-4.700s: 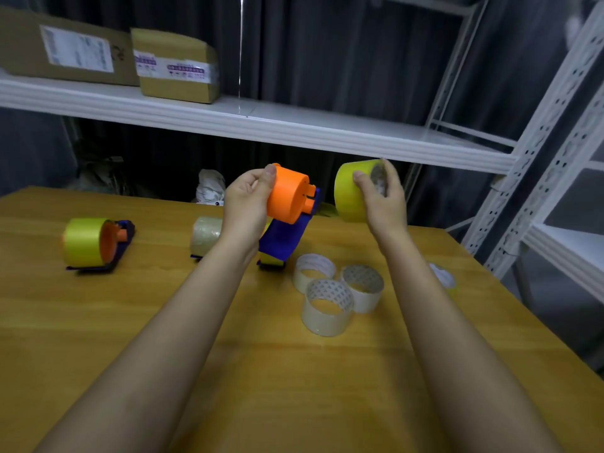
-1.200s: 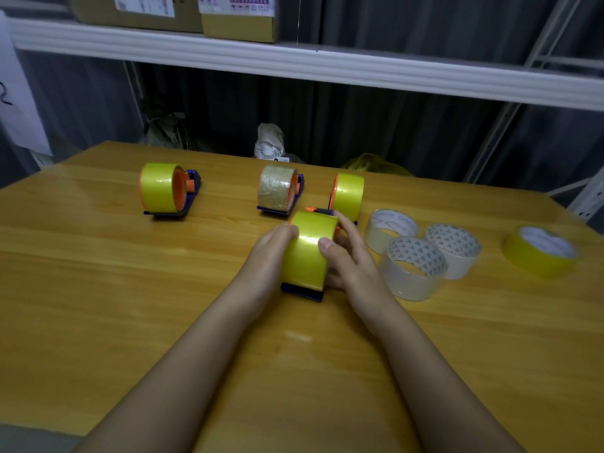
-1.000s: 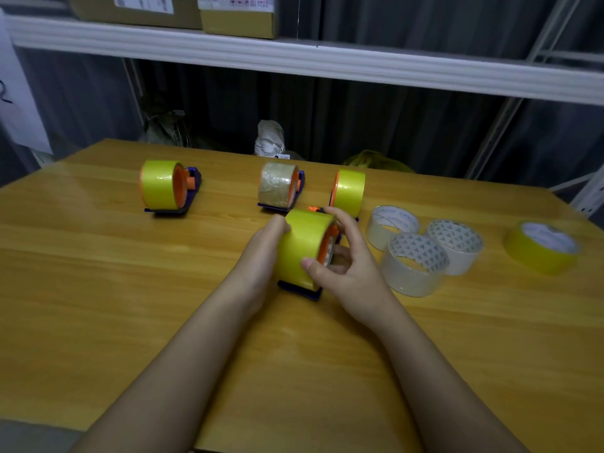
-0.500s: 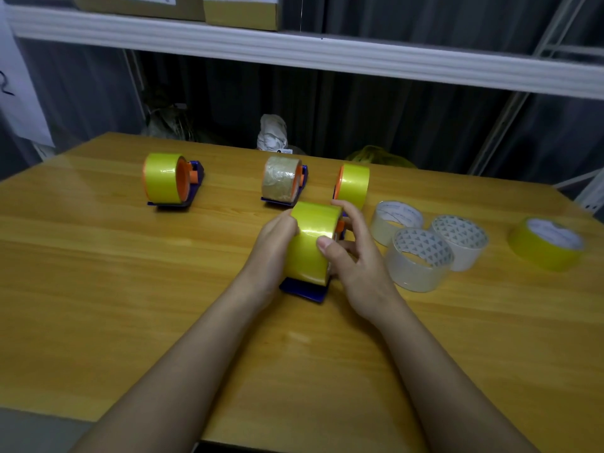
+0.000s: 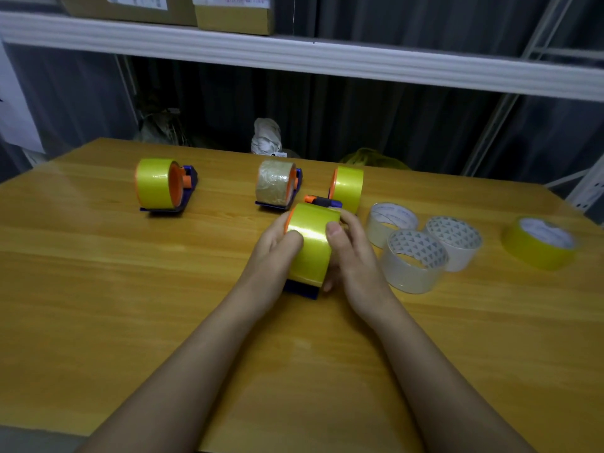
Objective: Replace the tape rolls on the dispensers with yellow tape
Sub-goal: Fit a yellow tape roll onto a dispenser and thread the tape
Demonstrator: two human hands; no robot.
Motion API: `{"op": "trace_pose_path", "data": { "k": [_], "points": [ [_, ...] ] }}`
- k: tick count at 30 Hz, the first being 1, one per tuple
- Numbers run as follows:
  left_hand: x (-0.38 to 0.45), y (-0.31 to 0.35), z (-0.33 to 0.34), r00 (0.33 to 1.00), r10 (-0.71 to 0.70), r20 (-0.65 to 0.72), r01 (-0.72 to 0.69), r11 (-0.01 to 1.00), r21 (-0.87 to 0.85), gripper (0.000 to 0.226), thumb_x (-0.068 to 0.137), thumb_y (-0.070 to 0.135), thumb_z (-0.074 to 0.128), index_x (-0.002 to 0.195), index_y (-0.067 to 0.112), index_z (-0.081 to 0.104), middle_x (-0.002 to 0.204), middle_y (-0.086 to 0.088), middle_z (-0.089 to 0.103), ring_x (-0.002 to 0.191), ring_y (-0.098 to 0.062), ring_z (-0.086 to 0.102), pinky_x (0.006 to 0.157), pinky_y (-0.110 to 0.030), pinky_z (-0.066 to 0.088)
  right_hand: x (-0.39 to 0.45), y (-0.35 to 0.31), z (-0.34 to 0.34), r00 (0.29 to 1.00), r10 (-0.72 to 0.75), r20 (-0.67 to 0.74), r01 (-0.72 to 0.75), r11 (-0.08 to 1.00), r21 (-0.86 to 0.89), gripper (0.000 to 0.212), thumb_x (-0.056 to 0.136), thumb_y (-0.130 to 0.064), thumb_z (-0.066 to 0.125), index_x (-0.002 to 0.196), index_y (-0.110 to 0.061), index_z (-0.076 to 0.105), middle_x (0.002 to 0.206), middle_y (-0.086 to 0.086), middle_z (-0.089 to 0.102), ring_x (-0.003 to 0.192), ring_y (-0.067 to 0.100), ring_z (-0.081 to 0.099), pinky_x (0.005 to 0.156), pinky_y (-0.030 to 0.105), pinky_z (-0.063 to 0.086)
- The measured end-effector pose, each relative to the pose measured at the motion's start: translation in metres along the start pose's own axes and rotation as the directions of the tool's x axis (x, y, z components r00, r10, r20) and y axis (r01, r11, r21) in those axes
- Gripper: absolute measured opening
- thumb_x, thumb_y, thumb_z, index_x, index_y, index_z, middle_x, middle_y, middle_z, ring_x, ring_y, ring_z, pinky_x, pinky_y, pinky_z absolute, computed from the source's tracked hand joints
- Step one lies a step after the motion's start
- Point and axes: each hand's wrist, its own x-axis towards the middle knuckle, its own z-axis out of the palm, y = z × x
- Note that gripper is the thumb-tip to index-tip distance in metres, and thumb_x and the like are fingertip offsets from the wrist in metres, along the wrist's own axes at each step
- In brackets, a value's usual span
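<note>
Left hand (image 5: 276,248): fingers curled against the left side of the yellow tape roll (image 5: 310,245), thumb on its face.
Right hand (image 5: 351,253): curled round the right side of the same roll, thumb pressed on its face.
Held dispenser (image 5: 300,289): blue base on the wooden table (image 5: 98,305), between both hands, carrying the yellow roll on an orange hub.
Brown-roll dispenser (image 5: 277,186): just beyond the left hand.
Second yellow dispenser (image 5: 347,188): just beyond the right hand.
Third yellow dispenser (image 5: 160,188): well left of the left hand.
Clear rolls (image 5: 413,261): three, just right of the right hand.
Spare yellow roll (image 5: 539,241): flat, far right.
</note>
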Motion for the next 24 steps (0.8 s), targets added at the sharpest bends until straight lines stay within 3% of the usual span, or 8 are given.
{"op": "trace_pose_path", "data": {
  "k": [3,5,8,11,15,18,20,24],
  "points": [
    [0.0037,0.0008,0.0015,0.994,-0.068,-0.087,0.064,0.997,-0.053,0.034,0.085,0.02,0.044,0.078,0.035,0.074,0.068,0.007,0.067,0.068,-0.014,0.062,0.064,-0.032,0.047,-0.0021,-0.0008,-0.0016,0.997,-0.073,-0.012,0.073,0.996,-0.042,0.059,0.076,-0.062,0.058,0.13,-0.042,0.043,0.118,-0.003,0.053,0.077,0.015,0.066,0.056,0.024,0.051],
    [0.005,0.0009,0.0019,0.987,-0.114,-0.109,0.107,0.992,-0.067,0.053,0.092,0.012,0.039,0.059,0.038,0.071,0.054,0.012,0.062,0.058,-0.009,0.06,0.058,-0.027,0.044,-0.0039,-0.0002,-0.0029,0.992,-0.124,0.003,0.123,0.987,-0.101,0.064,0.071,-0.062,0.063,0.13,-0.049,0.041,0.126,-0.003,0.05,0.091,0.02,0.065,0.064,0.024,0.052],
    [0.0061,0.0001,0.0009,0.975,-0.152,-0.162,0.136,0.985,-0.102,0.039,0.092,0.008,0.037,0.062,0.021,0.058,0.044,0.016,0.054,0.048,-0.002,0.053,0.055,-0.026,0.039,-0.0066,-0.0008,-0.0051,0.981,-0.19,0.03,0.192,0.966,-0.173,0.072,0.07,-0.057,0.068,0.134,-0.049,0.036,0.133,-0.009,0.044,0.109,0.012,0.058,0.075,0.023,0.053],
    [0.0077,0.0009,0.0007,0.967,-0.18,-0.182,0.163,0.981,-0.106,0.034,0.09,0.012,0.043,0.061,0.024,0.057,0.046,0.014,0.055,0.064,-0.012,0.055,0.063,-0.027,0.041,-0.0085,-0.0027,-0.0071,0.97,-0.239,0.05,0.243,0.93,-0.275,0.078,0.07,-0.055,0.068,0.139,-0.046,0.031,0.135,-0.019,0.036,0.121,0.0,0.045,0.091,0.019,0.048],
    [0.0088,0.0029,0.0026,0.958,-0.19,-0.213,0.167,0.979,-0.121,0.028,0.071,0.027,0.053,0.047,0.037,0.063,0.069,0.0,0.05,0.081,-0.024,0.048,0.074,-0.039,0.036,-0.0099,-0.0051,-0.0079,0.957,-0.269,0.111,0.29,0.906,-0.309,0.085,0.072,-0.035,0.074,0.143,-0.043,0.027,0.138,-0.017,0.03,0.123,-0.004,0.038,0.093,0.01,0.041],
    [0.0069,0.0028,0.0028,0.967,-0.154,-0.204,0.136,0.986,-0.101,0.031,0.08,0.022,0.051,0.054,0.031,0.066,0.069,-0.001,0.053,0.08,-0.024,0.05,0.072,-0.037,0.039,-0.0082,-0.0029,-0.0067,0.956,-0.258,0.142,0.287,0.924,-0.252,0.091,0.072,-0.031,0.074,0.146,-0.041,0.022,0.144,-0.01,0.027,0.129,0.003,0.037,0.099,0.014,0.039],
    [0.0053,0.0022,0.0033,0.987,-0.094,-0.133,0.083,0.993,-0.085,0.028,0.08,0.019,0.045,0.068,0.029,0.07,0.066,0.003,0.058,0.073,-0.021,0.054,0.065,-0.032,0.043,-0.0061,-0.0024,-0.006,0.971,-0.21,0.115,0.225,0.964,-0.139,0.088,0.074,-0.044,0.07,0.146,-0.045,0.02,0.147,-0.006,0.028,0.131,0.009,0.039,0.102,0.022,0.042],
    [0.0045,0.0005,0.002,0.995,0.021,-0.094,-0.02,1.0,0.012,0.028,0.075,0.02,0.042,0.092,0.023,0.064,0.073,0.006,0.063,0.069,-0.013,0.057,0.057,-0.024,0.046,-0.0012,-0.0011,-0.008,0.998,-0.057,0.035,0.058,0.998,-0.028,0.075,0.075,-0.056,0.062,0.142,-0.041,0.032,0.129,-0.013,0.047,0.11,-0.001,0.055,0.09,0.024,0.048]
  ]
}}
